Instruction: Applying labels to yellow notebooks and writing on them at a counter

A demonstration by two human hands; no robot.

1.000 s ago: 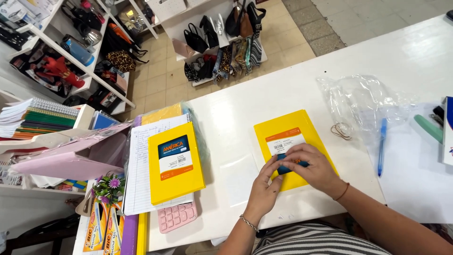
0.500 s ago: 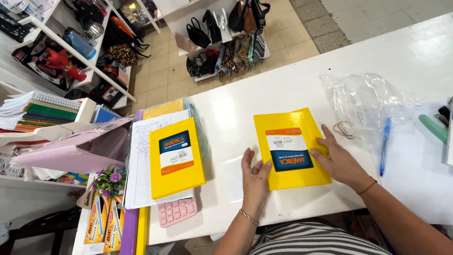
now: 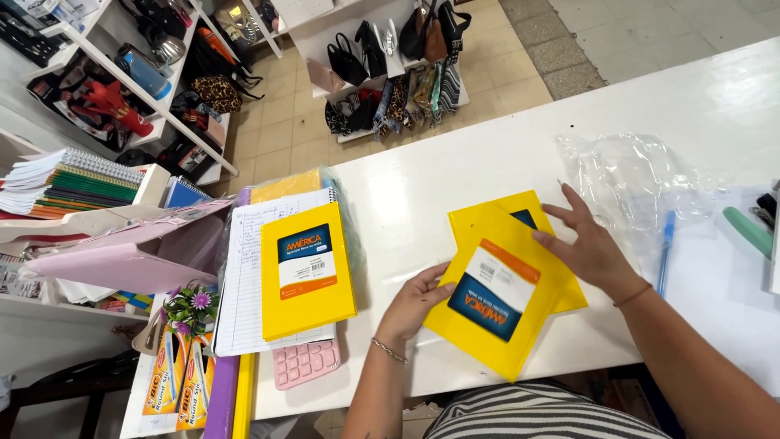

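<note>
A yellow notebook [image 3: 497, 301] with a blue and white label lies turned askew on top of a second yellow notebook [image 3: 520, 213] on the white counter [image 3: 455, 162]. My left hand [image 3: 416, 301] grips the top notebook's left edge. My right hand [image 3: 587, 244] rests flat across both notebooks' right side, fingers spread. A third yellow notebook [image 3: 305, 278] sits to the left on a lined spiral pad [image 3: 244, 268].
Crumpled clear plastic wrap [image 3: 634, 179], a blue pen [image 3: 665, 248] and a green object [image 3: 747, 230] lie to the right. A pink calculator [image 3: 305, 363], pen packs [image 3: 175, 378] and a pink folder [image 3: 122, 252] sit left. Shelves with bags stand beyond the counter.
The single yellow notebook under my hands has split into two: the top one is lifted and rotated askew over the other. My left hand moved to its left edge.
</note>
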